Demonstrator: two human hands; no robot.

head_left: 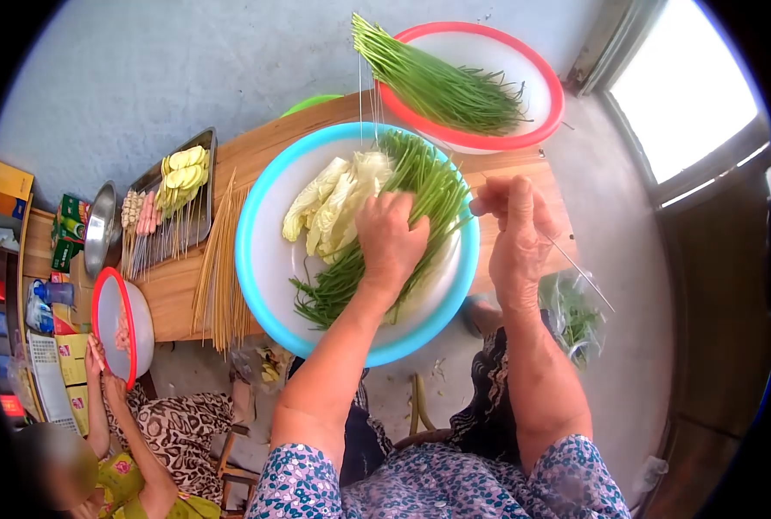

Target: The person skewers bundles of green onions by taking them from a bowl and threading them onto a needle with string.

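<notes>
The right hand (520, 233) holds a skewer (583, 275) in a narrow grip. The left hand (394, 238) is on the greens (338, 281) in the blue basin (244, 244) — whether its grip holds any, I cannot tell. Cabbage (325, 208) lies beside them. Sticks (221, 277) lie left of the basin on the counter (165, 298); farther off, a red-rimmed basin (556, 97) holds another bunch (437, 82).

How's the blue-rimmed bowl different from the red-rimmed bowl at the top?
The blue-rimmed bowl holds pale leaves and green stalks; the red-rimmed bowl shows only a green bundle. The left hand reaches into the blue-rimmed bowl; no hand is in the red-rimmed bowl. Both look round, with white insides.
</notes>
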